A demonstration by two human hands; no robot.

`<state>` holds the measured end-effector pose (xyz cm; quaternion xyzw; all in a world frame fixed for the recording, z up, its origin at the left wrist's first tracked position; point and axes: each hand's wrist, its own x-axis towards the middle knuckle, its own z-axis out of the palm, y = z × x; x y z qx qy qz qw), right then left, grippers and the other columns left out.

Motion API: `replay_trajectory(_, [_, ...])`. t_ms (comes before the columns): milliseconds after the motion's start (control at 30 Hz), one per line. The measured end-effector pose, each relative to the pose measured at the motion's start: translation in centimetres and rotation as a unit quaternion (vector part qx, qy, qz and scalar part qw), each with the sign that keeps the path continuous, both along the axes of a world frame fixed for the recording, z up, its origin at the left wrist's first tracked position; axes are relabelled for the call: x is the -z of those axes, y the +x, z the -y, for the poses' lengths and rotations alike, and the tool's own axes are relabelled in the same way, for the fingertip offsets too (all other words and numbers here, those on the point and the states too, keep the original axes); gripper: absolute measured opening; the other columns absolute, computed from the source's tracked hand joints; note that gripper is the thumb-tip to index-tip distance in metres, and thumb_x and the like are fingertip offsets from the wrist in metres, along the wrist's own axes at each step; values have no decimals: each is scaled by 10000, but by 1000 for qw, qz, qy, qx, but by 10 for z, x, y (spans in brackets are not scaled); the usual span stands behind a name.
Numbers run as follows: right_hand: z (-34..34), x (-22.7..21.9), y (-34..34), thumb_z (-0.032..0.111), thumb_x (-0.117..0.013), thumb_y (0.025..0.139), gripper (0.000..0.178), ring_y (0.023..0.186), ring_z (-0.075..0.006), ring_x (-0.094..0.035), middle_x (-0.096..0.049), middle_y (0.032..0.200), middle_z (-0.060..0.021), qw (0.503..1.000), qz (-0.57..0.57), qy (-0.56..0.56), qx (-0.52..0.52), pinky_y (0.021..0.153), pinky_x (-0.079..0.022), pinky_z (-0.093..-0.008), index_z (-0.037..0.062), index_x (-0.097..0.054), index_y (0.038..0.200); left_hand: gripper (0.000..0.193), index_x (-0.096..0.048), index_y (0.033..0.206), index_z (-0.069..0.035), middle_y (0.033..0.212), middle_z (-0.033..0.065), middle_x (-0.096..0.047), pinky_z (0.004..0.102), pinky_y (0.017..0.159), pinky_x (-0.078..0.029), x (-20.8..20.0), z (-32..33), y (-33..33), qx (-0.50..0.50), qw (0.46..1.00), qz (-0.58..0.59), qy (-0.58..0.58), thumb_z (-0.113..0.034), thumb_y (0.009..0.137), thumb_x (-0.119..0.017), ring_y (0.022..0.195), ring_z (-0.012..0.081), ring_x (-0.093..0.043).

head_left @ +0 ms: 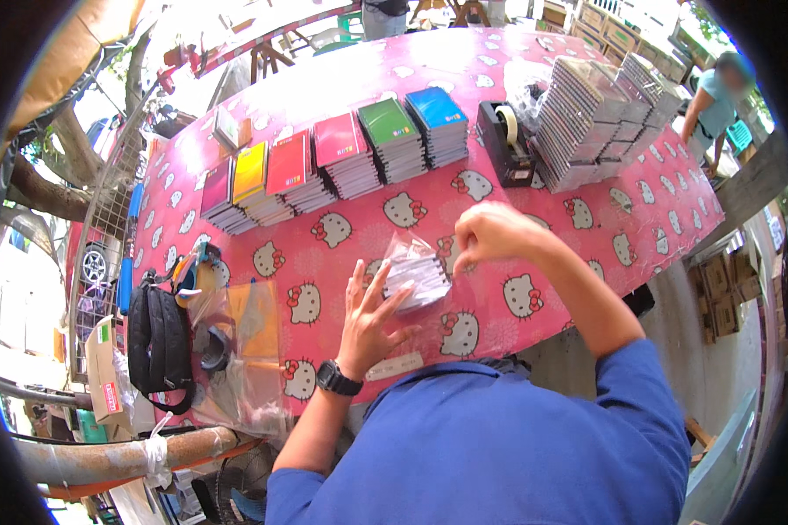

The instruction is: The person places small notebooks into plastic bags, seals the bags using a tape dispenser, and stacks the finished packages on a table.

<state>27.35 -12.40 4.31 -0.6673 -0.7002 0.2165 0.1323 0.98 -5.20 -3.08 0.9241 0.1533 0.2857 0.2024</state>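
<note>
In front of me on the table stands a small stack of notebooks (416, 278) in a clear plastic wrapper, its white page edges and dark bindings facing me. My left hand (369, 308), wearing a black watch, rests against the stack's left side with fingers spread. Just right of the stack my right hand (496, 233) is raised, its fingers curled into a pinch. Whatever may be between them is too small to make out. A tape dispenser (507, 144) with a pale roll stands beyond that hand.
A row of notebook stacks (346, 144) in several colours lines the far side. Wrapped notebooks (578, 122) pile high at right. A black bag (159, 337) and clear plastic bags (245, 367) lie left on the pink patterned tablecloth (534, 346). Another person (716, 101) stands far right.
</note>
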Motion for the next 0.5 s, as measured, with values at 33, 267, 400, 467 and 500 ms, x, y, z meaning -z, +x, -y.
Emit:
replay_trajectory(33, [12, 10, -1, 303, -826, 612, 314, 695, -209, -591, -612, 736, -53, 982, -160, 85, -49, 600, -464, -337, 78, -674, 771, 579, -610, 1161, -233, 1398, 65, -387, 547, 1049, -234, 6, -2, 4, 1, 1000, 6, 2, -314, 614, -780, 1317, 380, -261])
replay_trajectory(267, [19, 63, -27, 236, -749, 743, 312, 868, -135, -557, -615, 893, -65, 913, -302, 134, 239, 757, -443, -279, 49, -663, 977, 387, -651, 1026, -45, 1124, 123, -603, 436, 978, -361, -55, 12, 38, -39, 970, 235, -52, -284, 735, -739, 1154, 287, -483])
replay_trajectory(400, [-8, 70, -35, 225, -731, 768, 325, 914, -91, -552, -627, 1003, -38, 878, -450, -39, 155, 787, -441, -259, 10, -651, 998, 573, -543, 1147, 61, 1040, 125, -610, 294, 822, -467, -5, -31, 28, 47, 813, 49, -579, -237, 719, -782, 973, 162, -572])
replay_trajectory(467, [-15, 66, -41, 218, -733, 766, 335, 920, -90, -552, -622, 1013, -33, 821, -555, 22, 131, 796, -440, -256, 21, -643, 1022, 430, -605, 1096, 9, 977, 55, -629, 260, 786, -472, 6, -30, 30, 14, 841, 30, -540, -176, 741, -761, 879, 119, -588])
replay_trajectory(500, [-16, 64, -43, 211, -735, 763, 348, 926, -89, -551, -618, 1023, -29, 753, -645, 73, 106, 805, -439, -254, 33, -636, 1046, 355, -636, 1059, -10, 950, 40, -637, 260, 785, -471, 4, -27, 34, 10, 864, 34, -503, -159, 756, -745, 877, 116, -586])
